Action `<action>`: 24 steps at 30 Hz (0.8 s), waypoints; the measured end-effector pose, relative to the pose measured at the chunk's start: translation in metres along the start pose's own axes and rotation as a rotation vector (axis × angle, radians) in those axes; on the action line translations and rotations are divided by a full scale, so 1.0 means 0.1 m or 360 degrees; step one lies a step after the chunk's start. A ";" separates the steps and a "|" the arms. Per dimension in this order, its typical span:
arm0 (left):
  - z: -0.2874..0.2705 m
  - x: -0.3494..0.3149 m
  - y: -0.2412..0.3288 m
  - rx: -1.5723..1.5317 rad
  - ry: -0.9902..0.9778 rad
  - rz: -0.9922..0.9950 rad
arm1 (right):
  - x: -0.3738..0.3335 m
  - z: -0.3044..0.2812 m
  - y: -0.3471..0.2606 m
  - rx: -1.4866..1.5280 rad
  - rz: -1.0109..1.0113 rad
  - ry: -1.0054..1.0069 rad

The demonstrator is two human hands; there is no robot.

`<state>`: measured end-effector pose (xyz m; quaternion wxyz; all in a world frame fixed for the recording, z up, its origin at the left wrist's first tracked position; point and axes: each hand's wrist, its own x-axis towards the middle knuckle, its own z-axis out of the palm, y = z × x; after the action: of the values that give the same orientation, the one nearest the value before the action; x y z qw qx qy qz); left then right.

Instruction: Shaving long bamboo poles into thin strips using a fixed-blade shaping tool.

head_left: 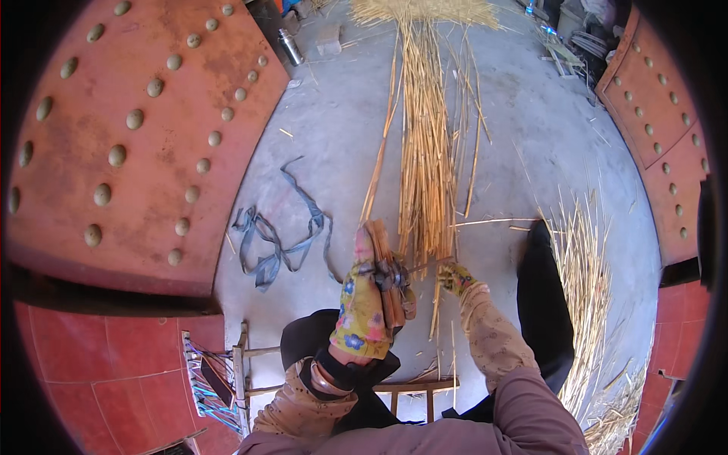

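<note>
My left hand [359,311], in a yellow flowered glove, is closed round a wooden tool [393,307] made of narrow pieces. Dark wrapping or metal crosses the middle of that tool. A thin brown stalk [426,265] spans from the tool to my right hand [455,278], which is also gloved and pinches it. Whether the stalk passes through the tool cannot be made out. Just beyond both hands lies a long bundle of golden stalks [426,159], stretching away over the grey floor.
A grey cloth strip [267,265] lies tangled at the left. Pale straw [582,296] is heaped beside my right leg. Studded red door panels [144,174] flank the floor on both sides. A metal flask [290,47] stands far left; a wooden-framed seat [241,364] is near me.
</note>
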<state>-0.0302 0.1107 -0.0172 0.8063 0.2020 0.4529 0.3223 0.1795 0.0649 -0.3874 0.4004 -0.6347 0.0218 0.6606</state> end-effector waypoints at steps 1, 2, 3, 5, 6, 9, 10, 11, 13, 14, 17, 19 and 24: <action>-0.01 0.00 0.00 -0.0077 -0.0007 -0.0027 | -0.06 -0.02 -0.14 0.0088 -0.0143 -0.0124; -0.01 -0.02 -0.02 -0.0073 -0.0017 -0.0013 | -0.14 -0.06 -0.30 0.0175 -0.0287 -0.0246; -0.02 -0.03 -0.04 -0.0068 -0.0029 0.0010 | -0.24 -0.08 -0.45 0.0253 -0.0373 -0.0244; -0.01 -0.05 -0.09 -0.0035 0.0003 0.0037 | -0.58 -0.14 -0.68 0.0358 -0.0544 -0.0482; -0.01 -0.06 -0.11 -0.0006 0.0047 0.0042 | -0.78 -0.14 -0.76 0.0431 -0.0678 -0.0659; 0.02 -0.10 -0.28 0.0171 0.0066 -0.0028 | -1.51 -0.06 -0.75 0.0338 -0.0351 -0.0591; 0.01 -0.12 -0.35 0.0272 0.0024 0.0002 | -1.74 -0.02 -0.69 0.0289 -0.0439 -0.0714; -0.03 -0.17 -0.42 0.0354 -0.0209 -0.0161 | -1.95 0.01 -0.65 0.0229 -0.0479 -0.0734; -0.04 -0.28 -0.70 0.0421 -0.0170 -0.0002 | -2.31 0.03 -0.53 -0.0137 -0.0581 -0.0773; -0.09 -0.34 -0.81 0.0465 -0.0287 0.0010 | -2.48 0.03 -0.41 -0.0330 -0.0692 -0.0828; -0.26 -0.58 -1.12 0.0544 -0.0282 -0.0253 | -2.88 0.08 -0.07 -0.0349 -0.0492 -0.0852; -0.37 -0.79 -1.27 0.0468 -0.0438 -0.0339 | -3.00 0.14 -0.02 -0.0669 -0.0785 -0.0897; -0.39 -1.32 -1.52 0.0389 -0.0675 -0.0780 | -2.88 0.25 -0.38 0.0109 -0.0697 -0.0918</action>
<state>-0.0626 -0.0885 -0.0518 0.9058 0.2449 0.3456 0.0131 0.1440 -0.0402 -0.1176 0.5430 -0.3980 -0.2065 0.7100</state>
